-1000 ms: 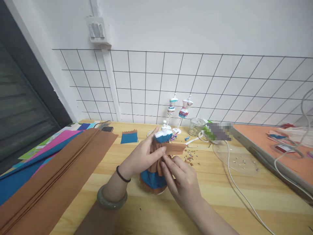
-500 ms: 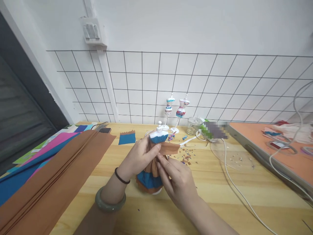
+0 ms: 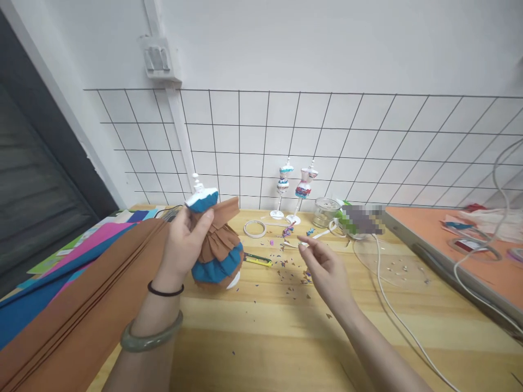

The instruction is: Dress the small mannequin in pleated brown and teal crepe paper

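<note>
My left hand (image 3: 182,245) is closed round a small white dress form (image 3: 198,188), gripping its waist and lifting it above the table, tilted. The form wears a blue top (image 3: 205,202) and a gathered brown and blue skirt (image 3: 218,261). A brown fabric strip (image 3: 225,212) sticks out to the right from under my left thumb. My right hand (image 3: 327,267) is apart from the form, over the scraps, with index finger and thumb slightly parted. Near those fingertips is a thin whitish strip (image 3: 291,245); whether they touch it is unclear.
Two dress forms on stands (image 3: 283,185) are by the wall grid. A tape roll (image 3: 254,228), a yellow cutter (image 3: 258,260), a glass jar (image 3: 326,211) and fabric scraps (image 3: 304,279) lie about. Folded fabrics (image 3: 102,283) cover the left; a white cable (image 3: 392,316) crosses the right.
My left hand has carried the dressed form left and up, tilting it. My right hand has let go of the fabric and moved right. The tape roll and cutter are now uncovered.
</note>
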Demonstrator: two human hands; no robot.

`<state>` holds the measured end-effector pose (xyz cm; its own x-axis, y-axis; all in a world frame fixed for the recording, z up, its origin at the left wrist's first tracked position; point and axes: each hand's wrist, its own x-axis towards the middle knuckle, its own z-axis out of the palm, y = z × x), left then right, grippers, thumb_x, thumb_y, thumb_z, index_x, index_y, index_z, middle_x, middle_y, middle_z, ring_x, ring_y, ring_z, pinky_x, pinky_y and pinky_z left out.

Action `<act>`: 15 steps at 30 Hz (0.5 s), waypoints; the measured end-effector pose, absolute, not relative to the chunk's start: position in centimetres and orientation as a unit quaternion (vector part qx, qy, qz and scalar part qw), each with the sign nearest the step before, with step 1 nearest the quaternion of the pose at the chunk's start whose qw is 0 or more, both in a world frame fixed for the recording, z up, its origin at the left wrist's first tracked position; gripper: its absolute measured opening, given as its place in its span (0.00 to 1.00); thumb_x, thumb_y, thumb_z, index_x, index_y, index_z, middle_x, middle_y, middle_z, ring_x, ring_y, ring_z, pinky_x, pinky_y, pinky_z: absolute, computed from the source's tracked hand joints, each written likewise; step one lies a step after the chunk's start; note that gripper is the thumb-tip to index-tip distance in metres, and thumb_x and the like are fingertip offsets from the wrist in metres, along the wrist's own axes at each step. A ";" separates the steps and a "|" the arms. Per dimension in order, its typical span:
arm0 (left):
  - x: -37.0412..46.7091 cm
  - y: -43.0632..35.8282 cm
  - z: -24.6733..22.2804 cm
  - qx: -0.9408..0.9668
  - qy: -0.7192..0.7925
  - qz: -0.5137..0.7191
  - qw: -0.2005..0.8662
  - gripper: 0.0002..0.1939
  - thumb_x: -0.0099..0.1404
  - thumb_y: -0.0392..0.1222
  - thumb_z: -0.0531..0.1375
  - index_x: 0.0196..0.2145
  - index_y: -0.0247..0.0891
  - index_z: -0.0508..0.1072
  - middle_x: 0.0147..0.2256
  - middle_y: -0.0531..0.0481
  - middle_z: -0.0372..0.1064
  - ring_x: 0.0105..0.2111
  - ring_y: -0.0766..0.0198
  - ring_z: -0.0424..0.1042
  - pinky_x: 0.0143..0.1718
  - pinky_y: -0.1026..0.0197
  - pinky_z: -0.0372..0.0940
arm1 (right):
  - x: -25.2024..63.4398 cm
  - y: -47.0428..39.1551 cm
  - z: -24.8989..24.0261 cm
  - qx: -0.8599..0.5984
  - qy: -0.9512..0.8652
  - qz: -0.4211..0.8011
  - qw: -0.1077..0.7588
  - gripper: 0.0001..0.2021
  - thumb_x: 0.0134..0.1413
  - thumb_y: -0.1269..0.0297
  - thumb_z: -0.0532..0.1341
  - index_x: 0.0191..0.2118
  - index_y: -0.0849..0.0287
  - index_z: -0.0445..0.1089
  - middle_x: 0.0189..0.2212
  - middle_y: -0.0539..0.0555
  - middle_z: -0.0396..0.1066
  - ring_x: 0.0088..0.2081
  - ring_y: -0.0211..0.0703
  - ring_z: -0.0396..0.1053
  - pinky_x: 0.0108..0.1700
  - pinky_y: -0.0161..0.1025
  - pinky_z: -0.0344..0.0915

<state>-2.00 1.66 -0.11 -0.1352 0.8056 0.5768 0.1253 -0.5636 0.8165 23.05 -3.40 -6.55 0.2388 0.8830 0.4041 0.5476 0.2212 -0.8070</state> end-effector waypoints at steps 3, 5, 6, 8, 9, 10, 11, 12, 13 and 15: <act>-2.7 1.7 0.2 0.569 0.377 0.693 0.232 0.19 0.60 0.48 0.60 0.48 0.40 0.70 0.49 0.47 0.70 0.53 0.54 0.66 0.56 0.54 0.59 | 23.0 -2.2 -9.0 -0.604 -0.648 0.161 0.435 0.18 0.59 0.57 0.52 0.42 0.64 0.73 0.22 0.53 0.70 0.24 0.42 0.66 0.28 0.37 0.64; -2.9 1.6 0.4 0.552 0.372 0.711 0.226 0.18 0.61 0.48 0.60 0.48 0.41 0.70 0.50 0.47 0.70 0.53 0.54 0.66 0.56 0.54 0.59 | 22.3 -1.7 -10.3 -0.594 -0.692 0.151 0.381 0.15 0.57 0.62 0.53 0.41 0.62 0.75 0.32 0.58 0.75 0.33 0.47 0.71 0.37 0.41 0.66; -2.8 1.6 0.5 0.545 0.367 0.717 0.233 0.18 0.61 0.47 0.60 0.48 0.41 0.70 0.49 0.48 0.70 0.53 0.55 0.66 0.56 0.54 0.59 | 21.8 -1.5 -10.8 -0.586 -0.715 0.144 0.353 0.15 0.56 0.65 0.53 0.41 0.61 0.75 0.36 0.59 0.76 0.38 0.49 0.71 0.42 0.42 0.65; -2.7 1.4 0.7 0.536 0.356 0.714 0.276 0.18 0.60 0.47 0.60 0.47 0.41 0.70 0.49 0.47 0.70 0.53 0.54 0.66 0.55 0.54 0.60 | 20.6 -0.9 -11.5 -0.566 -0.758 0.130 0.299 0.15 0.56 0.69 0.52 0.43 0.60 0.74 0.42 0.60 0.75 0.44 0.49 0.70 0.48 0.42 0.63; -2.5 1.3 0.8 0.531 0.352 0.707 0.309 0.17 0.60 0.47 0.61 0.46 0.40 0.70 0.49 0.47 0.71 0.53 0.54 0.66 0.55 0.54 0.60 | 19.9 -0.5 -11.6 -0.556 -0.776 0.121 0.273 0.16 0.56 0.70 0.51 0.44 0.60 0.74 0.43 0.60 0.75 0.45 0.48 0.70 0.49 0.40 0.62; -2.2 1.2 0.9 0.524 0.349 0.695 0.347 0.17 0.59 0.47 0.61 0.45 0.39 0.70 0.48 0.47 0.71 0.53 0.54 0.66 0.55 0.54 0.60 | 19.3 -0.1 -11.7 -0.549 -0.790 0.110 0.249 0.16 0.56 0.72 0.51 0.45 0.60 0.73 0.44 0.60 0.74 0.46 0.48 0.69 0.49 0.40 0.61; -2.0 1.1 0.9 0.513 0.347 0.684 0.386 0.17 0.59 0.47 0.62 0.45 0.39 0.70 0.48 0.47 0.71 0.53 0.53 0.66 0.54 0.54 0.60 | 18.7 0.2 -11.7 -0.545 -0.802 0.098 0.226 0.16 0.56 0.73 0.51 0.45 0.61 0.73 0.44 0.60 0.74 0.46 0.47 0.69 0.49 0.39 0.61; -1.7 1.0 1.0 0.497 0.343 0.674 0.424 0.17 0.58 0.46 0.62 0.44 0.39 0.70 0.48 0.47 0.71 0.53 0.53 0.67 0.54 0.54 0.61 | 18.2 0.5 -11.7 -0.543 -0.810 0.084 0.204 0.16 0.56 0.74 0.51 0.45 0.61 0.72 0.44 0.61 0.74 0.46 0.47 0.69 0.49 0.39 0.60; -1.4 1.0 1.0 0.480 0.335 0.666 0.462 0.17 0.57 0.46 0.63 0.44 0.39 0.70 0.48 0.47 0.71 0.52 0.54 0.67 0.53 0.55 0.61 | 17.7 0.8 -11.7 -0.545 -0.815 0.069 0.183 0.16 0.55 0.74 0.51 0.44 0.61 0.73 0.43 0.61 0.74 0.45 0.47 0.69 0.49 0.39 0.60; -1.0 0.9 0.9 0.440 0.317 0.650 0.533 0.17 0.58 0.45 0.63 0.44 0.38 0.70 0.46 0.46 0.73 0.49 0.54 0.70 0.51 0.55 0.63 | 17.1 1.0 -11.8 -0.551 -0.822 0.036 0.140 0.14 0.54 0.74 0.53 0.41 0.61 0.73 0.40 0.62 0.75 0.44 0.49 0.69 0.47 0.40 0.60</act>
<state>-0.95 0.87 0.87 -0.0456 0.9712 0.2338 -0.4136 -0.2313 0.8806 17.15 1.00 -11.78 -0.3538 0.9155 0.1914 0.8954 0.3907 -0.2135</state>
